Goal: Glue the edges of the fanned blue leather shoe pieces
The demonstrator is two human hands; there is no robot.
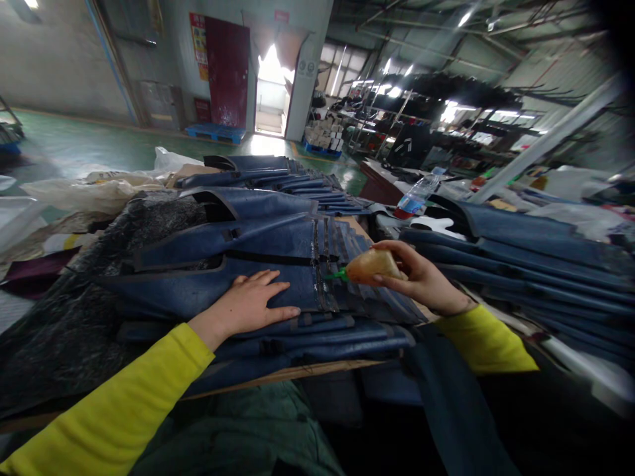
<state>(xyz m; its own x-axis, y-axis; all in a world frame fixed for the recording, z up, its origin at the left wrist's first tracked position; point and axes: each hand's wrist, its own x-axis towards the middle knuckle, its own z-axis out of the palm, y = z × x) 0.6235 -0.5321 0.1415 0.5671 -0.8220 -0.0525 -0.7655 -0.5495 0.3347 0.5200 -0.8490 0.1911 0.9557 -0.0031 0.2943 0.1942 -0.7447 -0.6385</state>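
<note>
My left hand (pixel 255 301) lies flat with fingers spread on a dark blue sheet-like piece (pixel 288 238), the top one of a layered pile. In my right hand (pixel 421 274) is a yellowish squeeze bottle (pixel 373 267), tilted on its side. Its green nozzle (pixel 338 275) points left, at or just above the edge strips of the pieces. A shiny wet-looking line (pixel 317 264) runs along the strip by the nozzle. A black strap (pixel 268 258) crosses the top piece. To the right, the layered edges (pixel 367 297) fan out in steps.
More blue pieces (pixel 526 258) are stacked on the right. Behind them stands a clear drink bottle (pixel 419 195) with a red and blue label. Dark fuzzy material (pixel 114 284) and plastic wrapping (pixel 94 192) lie on the left. A cardboard edge (pixel 292 375) runs along the front.
</note>
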